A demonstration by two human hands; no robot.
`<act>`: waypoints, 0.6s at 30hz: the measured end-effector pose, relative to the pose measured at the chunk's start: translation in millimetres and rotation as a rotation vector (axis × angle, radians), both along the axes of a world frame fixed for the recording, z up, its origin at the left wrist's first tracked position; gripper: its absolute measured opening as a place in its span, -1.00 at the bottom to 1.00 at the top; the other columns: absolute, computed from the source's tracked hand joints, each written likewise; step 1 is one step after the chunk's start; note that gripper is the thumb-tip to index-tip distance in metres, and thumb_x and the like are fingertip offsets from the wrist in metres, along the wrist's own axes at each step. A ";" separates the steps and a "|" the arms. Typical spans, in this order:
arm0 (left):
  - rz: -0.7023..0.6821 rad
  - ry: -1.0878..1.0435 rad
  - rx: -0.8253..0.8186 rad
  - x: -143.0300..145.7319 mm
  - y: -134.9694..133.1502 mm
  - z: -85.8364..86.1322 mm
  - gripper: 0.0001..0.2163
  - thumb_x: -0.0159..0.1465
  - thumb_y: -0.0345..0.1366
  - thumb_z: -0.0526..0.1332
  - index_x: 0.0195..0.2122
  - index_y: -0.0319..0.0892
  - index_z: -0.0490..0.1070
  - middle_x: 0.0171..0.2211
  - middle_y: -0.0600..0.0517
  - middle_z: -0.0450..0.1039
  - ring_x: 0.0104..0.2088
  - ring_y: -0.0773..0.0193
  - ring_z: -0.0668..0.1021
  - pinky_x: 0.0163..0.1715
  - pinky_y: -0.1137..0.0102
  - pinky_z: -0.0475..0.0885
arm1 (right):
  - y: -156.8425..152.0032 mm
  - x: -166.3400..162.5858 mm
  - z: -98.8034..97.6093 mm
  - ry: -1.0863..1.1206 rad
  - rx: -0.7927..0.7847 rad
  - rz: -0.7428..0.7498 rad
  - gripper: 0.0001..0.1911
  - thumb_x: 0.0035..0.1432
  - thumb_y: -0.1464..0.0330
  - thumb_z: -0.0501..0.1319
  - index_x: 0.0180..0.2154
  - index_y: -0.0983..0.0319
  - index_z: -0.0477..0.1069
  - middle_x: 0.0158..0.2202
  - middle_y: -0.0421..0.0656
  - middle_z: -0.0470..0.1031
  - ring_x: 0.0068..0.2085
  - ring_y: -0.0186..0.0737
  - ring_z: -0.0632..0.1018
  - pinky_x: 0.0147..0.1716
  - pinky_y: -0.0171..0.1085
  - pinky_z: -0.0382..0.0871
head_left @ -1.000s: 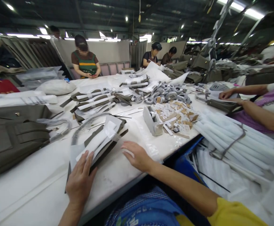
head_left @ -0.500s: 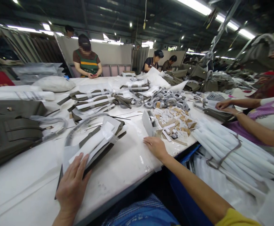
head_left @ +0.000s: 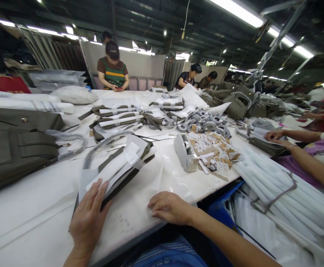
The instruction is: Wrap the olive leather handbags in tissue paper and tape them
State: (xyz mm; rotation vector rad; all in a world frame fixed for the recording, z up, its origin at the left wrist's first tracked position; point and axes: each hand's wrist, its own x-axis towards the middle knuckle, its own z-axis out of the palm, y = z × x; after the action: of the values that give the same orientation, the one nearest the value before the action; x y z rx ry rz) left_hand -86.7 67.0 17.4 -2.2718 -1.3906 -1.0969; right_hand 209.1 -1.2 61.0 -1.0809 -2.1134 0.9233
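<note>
A folded olive bag [head_left: 139,172] with white padding strips and a plastic-wrapped handle lies at a slant on the white table [head_left: 128,226]. My left hand [head_left: 88,215] grips its near end, fingers stretched over the white padding and thumb along the near side. Clear tape crosses the padding towards the far end. My right hand [head_left: 170,207] is by the table's front edge, to the right of the bag and apart from it. Its fingers are curled together; whatever is between the fingertips is too faint to make out. A grey tape dispenser [head_left: 186,154] stands beyond it.
Paper and cardboard scraps [head_left: 217,154] lie beside the dispenser, with wrapped rings [head_left: 209,126] behind. More padded bag pieces [head_left: 120,120] are stacked ahead. A larger olive bag [head_left: 17,152] lies left. White wrapped rolls [head_left: 275,181] are at right, near a co-worker's hands [head_left: 275,135].
My right hand has drawn back from beside the tape dispenser towards me, to the table's front edge, and its fingers have curled. My left hand stays on the bag. The view has shifted slightly.
</note>
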 end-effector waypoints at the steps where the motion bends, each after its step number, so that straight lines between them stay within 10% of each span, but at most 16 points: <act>1: 0.003 -0.001 -0.003 -0.1 -0.2 0.2 -0.34 0.33 -0.33 0.24 0.39 0.01 -0.02 0.30 -0.05 0.23 0.21 0.04 0.41 0.21 0.19 0.31 | 0.0 -2.3 -2.1 0.068 -0.030 0.005 -0.80 0.26 0.25 0.23 -0.25 0.15 0.62 -0.14 -0.11 0.64 -0.04 -0.16 0.60 0.04 -0.21 0.42; 9: 0.019 -0.033 0.031 -0.6 0.3 -0.3 -0.36 0.32 -0.32 0.26 0.38 -0.02 0.04 0.28 -0.06 0.27 0.20 0.05 0.42 0.21 0.23 0.29 | -11.6 -34.9 -23.7 0.884 -0.490 -0.612 -0.64 0.27 0.07 0.21 -0.11 0.18 0.54 -0.10 -0.10 0.60 -0.07 -0.15 0.59 -0.01 -0.13 0.46; 13: 0.012 -0.033 0.032 -0.8 -0.1 0.6 -0.36 0.31 -0.34 0.27 0.37 -0.03 0.06 0.28 -0.06 0.28 0.20 0.06 0.42 0.21 0.25 0.30 | -17.2 -27.5 -12.1 0.518 -0.437 -0.404 -0.69 0.26 0.10 0.24 -0.16 0.17 0.58 -0.10 -0.11 0.61 -0.02 -0.10 0.57 0.06 -0.13 0.40; 18: 0.019 -0.024 0.021 -1.5 -1.0 0.3 -0.34 0.30 -0.36 0.27 0.38 -0.01 0.04 0.29 -0.04 0.26 0.22 0.07 0.40 0.22 0.24 0.29 | 5.5 -19.5 -18.1 -0.018 0.058 -0.504 -0.61 0.36 0.16 0.09 0.05 0.19 0.50 0.10 -0.01 0.50 0.16 -0.03 0.46 0.21 -0.02 0.27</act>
State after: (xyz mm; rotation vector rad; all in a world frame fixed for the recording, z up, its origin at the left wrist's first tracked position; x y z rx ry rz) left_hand -88.2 66.1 17.7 -2.2333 -1.3995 -1.1317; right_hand 189.6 4.3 42.9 -1.4981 -1.7395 0.6046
